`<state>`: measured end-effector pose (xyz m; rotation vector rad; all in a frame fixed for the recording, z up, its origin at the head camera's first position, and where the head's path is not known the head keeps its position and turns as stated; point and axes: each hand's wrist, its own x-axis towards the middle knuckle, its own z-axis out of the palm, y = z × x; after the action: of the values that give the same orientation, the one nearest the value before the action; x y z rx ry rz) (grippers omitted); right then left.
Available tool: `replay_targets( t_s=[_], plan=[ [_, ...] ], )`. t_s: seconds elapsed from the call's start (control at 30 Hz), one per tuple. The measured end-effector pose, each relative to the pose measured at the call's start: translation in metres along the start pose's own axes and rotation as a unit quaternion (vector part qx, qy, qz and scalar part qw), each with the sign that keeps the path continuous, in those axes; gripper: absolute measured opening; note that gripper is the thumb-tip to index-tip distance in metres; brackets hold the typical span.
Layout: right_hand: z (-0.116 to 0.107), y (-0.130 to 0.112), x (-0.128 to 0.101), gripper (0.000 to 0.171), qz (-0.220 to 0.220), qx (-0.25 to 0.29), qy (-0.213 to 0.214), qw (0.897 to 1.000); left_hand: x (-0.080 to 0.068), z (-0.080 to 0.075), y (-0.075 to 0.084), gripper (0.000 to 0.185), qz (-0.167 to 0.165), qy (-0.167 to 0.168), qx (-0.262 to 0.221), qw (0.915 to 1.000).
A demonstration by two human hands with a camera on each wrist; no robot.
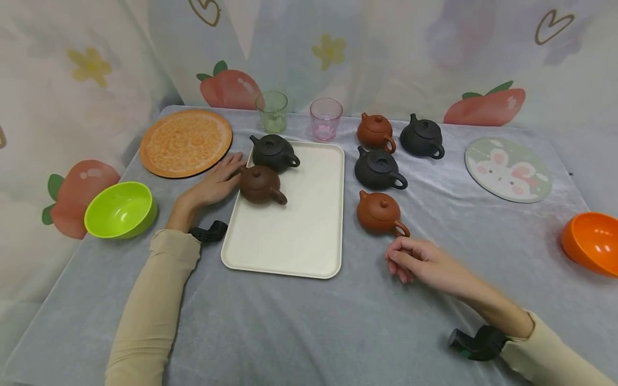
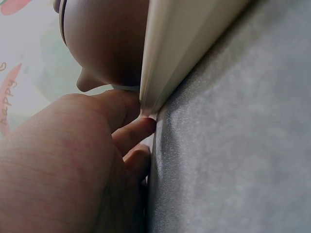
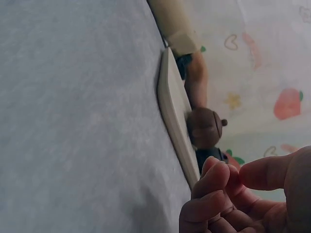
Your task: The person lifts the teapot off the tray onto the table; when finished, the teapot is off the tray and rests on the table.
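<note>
The one readable word is "happy" (image 2: 8, 102), in small lowercase letters at the far left edge of the left wrist view; it is printed over a pink shape on the pale curtain (image 2: 43, 53) and runs steeply upward. A small heart outline (image 2: 3, 66) is drawn above it. In the head view the same curtain bears larger gold heart outlines (image 1: 554, 27).
</note>
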<state>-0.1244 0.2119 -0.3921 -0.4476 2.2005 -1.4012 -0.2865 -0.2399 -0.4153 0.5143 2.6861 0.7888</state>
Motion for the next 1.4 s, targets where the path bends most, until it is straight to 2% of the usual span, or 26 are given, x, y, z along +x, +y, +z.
replay_targets(
  t_s=[0.5, 0.93, 1.1, 1.4],
  plan=[
    [0.026, -0.024, 0.052, 0.024, -0.003, -0.027, -0.054, 0.998, 0.000, 0.000, -0.001, 0.053, 0.000, 0.003, 0.005, 1.0000],
    [0.044, -0.051, 0.102, 0.023, 0.044, -0.009, -0.076, 0.996, -0.001, 0.000, 0.001, 0.053, -0.005, 0.001, 0.001, 1.0000],
    [0.053, -0.056, 0.123, 0.023, 0.045, -0.004, -0.066, 0.997, 0.000, 0.001, 0.002, 0.053, -0.001, 0.003, 0.003, 1.0000],
    [0.065, -0.065, 0.159, 0.024, 0.054, 0.024, -0.009, 0.998, 0.000, 0.001, 0.001, 0.053, -0.003, 0.002, 0.011, 0.9999]
  ],
)
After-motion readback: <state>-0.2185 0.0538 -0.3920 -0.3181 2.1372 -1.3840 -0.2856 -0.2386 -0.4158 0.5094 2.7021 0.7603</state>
